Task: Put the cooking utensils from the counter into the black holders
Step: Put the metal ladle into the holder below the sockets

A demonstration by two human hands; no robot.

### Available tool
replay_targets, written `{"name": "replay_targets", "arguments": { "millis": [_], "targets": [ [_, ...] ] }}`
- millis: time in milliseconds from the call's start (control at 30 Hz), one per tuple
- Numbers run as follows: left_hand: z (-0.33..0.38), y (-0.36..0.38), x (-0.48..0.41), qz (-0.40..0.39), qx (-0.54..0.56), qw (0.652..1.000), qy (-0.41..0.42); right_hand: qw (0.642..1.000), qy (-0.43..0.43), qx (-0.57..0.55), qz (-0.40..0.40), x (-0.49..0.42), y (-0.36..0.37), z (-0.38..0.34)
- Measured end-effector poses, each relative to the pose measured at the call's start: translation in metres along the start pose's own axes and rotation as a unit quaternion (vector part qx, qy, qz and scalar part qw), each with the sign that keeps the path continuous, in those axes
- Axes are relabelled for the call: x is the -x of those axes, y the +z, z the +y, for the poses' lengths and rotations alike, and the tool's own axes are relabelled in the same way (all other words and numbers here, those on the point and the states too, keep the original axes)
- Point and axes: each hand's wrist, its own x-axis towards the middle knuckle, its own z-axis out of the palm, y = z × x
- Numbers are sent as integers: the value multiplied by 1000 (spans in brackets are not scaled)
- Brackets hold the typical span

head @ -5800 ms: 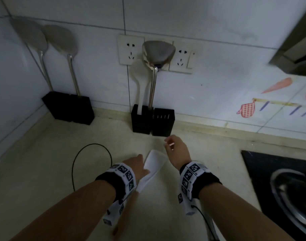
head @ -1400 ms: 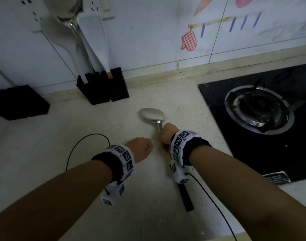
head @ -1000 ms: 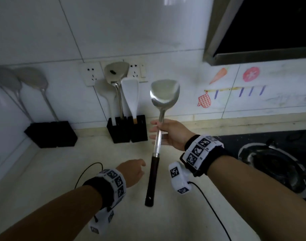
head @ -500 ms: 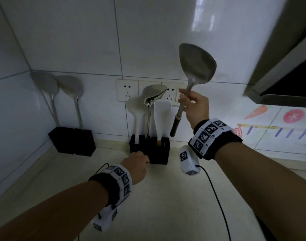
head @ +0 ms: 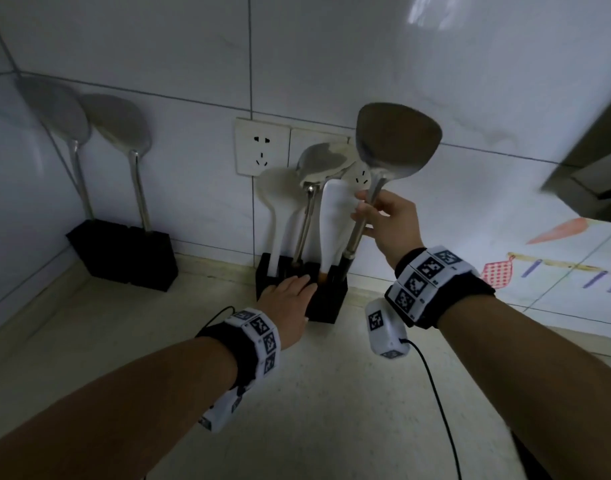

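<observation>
Right hand (head: 387, 220) grips a metal spatula (head: 394, 143), handle tip in the black holder (head: 326, 303); left hand (head: 290, 296) rests flat against it.

A speckled cream tabletop (head: 332, 393), black slotted holders (head: 326, 301), a silver metal spatula (head: 394, 143) and checker-marked black-and-white wristbands (head: 429, 282) are seen.

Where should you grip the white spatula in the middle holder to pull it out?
Grip the white spatula by its flat blade or the neck just below, pinching the broad faces from the front. Its handle is sunk in the black holder, and the wall blocks access from behind.
</observation>
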Motion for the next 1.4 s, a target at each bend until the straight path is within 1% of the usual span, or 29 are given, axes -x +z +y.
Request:
{"name": "replay_targets", "arguments": {
  "millis": [200,433,533,733,1000,1200,1400],
  "targets": [
    [-1,11,-9,-32,3,999,-6,999,46,22,0,-9,3,30],
    [-2,19,-13,-16,8,1000,-8,996,85,12,8,-21,5,44],
    [-1,22,-14,-5,14,1000,-14,995,80,54,11,-21,6,44],
    [-2,27,-12,2,13,1000,-19,988,61,139,-7,-11,9,52],
    [-4,26,-13,-11,8,1000,-17,979,99,172,-37,0,6,64],
    [-1,24,-14,-18,12,1000,-23,979,72,185,-48,3,4,65],
    [-3,25,-13,-28,13,999,-26,971,66,211,-96,2,5,60]
  ]
}}
